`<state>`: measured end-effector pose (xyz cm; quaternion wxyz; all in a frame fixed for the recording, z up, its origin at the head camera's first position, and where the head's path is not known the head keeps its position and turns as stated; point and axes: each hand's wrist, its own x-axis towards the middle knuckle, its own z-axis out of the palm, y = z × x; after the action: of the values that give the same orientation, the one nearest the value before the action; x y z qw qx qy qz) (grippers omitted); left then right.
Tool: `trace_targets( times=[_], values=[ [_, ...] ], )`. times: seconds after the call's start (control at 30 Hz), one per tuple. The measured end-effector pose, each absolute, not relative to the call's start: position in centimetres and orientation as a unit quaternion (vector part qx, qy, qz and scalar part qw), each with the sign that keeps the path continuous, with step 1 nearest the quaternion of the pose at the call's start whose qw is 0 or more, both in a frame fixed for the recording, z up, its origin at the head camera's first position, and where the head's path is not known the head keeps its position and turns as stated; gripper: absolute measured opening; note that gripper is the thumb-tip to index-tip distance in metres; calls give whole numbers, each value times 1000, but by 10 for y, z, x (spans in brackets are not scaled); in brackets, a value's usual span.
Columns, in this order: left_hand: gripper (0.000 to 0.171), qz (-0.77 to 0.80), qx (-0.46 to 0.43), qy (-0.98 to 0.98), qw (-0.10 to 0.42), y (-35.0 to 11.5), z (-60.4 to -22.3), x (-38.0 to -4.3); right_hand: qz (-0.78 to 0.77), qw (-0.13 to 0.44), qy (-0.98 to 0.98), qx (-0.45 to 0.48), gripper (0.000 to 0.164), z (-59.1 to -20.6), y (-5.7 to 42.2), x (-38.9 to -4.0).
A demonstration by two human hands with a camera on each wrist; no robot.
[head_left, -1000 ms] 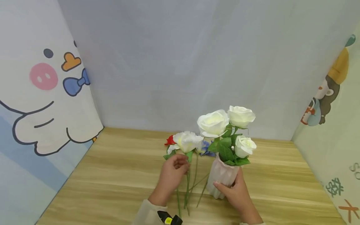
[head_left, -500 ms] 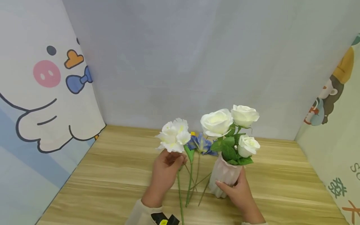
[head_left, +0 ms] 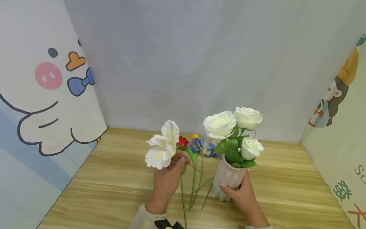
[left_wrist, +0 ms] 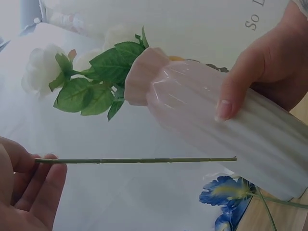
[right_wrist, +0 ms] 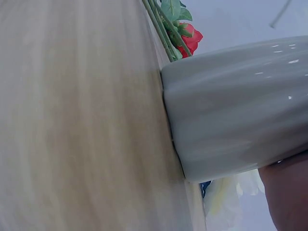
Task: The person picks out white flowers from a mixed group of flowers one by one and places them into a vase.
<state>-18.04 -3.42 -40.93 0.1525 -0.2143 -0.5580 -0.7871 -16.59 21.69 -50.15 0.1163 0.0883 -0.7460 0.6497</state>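
My left hand [head_left: 168, 178] pinches the green stem [left_wrist: 139, 160] of a white iris [head_left: 161, 148], whose ruffled bloom leans left over the hand. In the left wrist view the stem juts out from the fingertips, overlapping the vase's side. My right hand [head_left: 240, 197] grips the pale pink fluted vase [head_left: 228, 178] low on its side, thumb across the front. Its base rests on the table in the right wrist view. White roses [head_left: 220, 125] with green leaves stand in the vase's mouth; their lower stems are hidden inside.
Between the hands, on the wooden table [head_left: 114, 171], lie a red rose [head_left: 182, 142], a blue iris [head_left: 203, 146], a yellow flower [head_left: 195, 136] and several green stems [head_left: 194, 187]. A grey cloth [head_left: 171, 63] hangs behind, with printed panels at both sides.
My left hand has lifted the white iris from the other flowers and moved it left, turning its bloom. The red rose shows again behind it. The right hand and vase have hardly moved.
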Motion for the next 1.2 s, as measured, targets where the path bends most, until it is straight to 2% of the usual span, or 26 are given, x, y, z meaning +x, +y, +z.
trace_targets(
  times=[0.13, 0.37, 0.47, 0.8, 1.0, 1.2],
  values=[
    [16, -788, -209, -551, 180, -35, -398, -173, 648, 116, -748, 83, 89, -500, 216, -165],
    [19, -793, -231, -491, 278, -38, -392, -166, 652, 113, -746, 80, 88, -498, 216, -165],
    [21, -807, -239, -447, 305, -38, -390, -163, 654, 113, -744, 77, 87, -498, 216, -164],
    [18, -806, -227, -433, 333, -31, -384, -148, 656, 115, -742, 77, 88, -499, 217, -164],
    [16, -806, -223, -441, 326, -28, -388, -149, 654, 121, -742, 92, 87, -501, 217, -164],
    [15, -801, -230, -425, 353, -28, -388, -152, 655, 115, -741, 95, 87, -501, 215, -165]
  ],
)
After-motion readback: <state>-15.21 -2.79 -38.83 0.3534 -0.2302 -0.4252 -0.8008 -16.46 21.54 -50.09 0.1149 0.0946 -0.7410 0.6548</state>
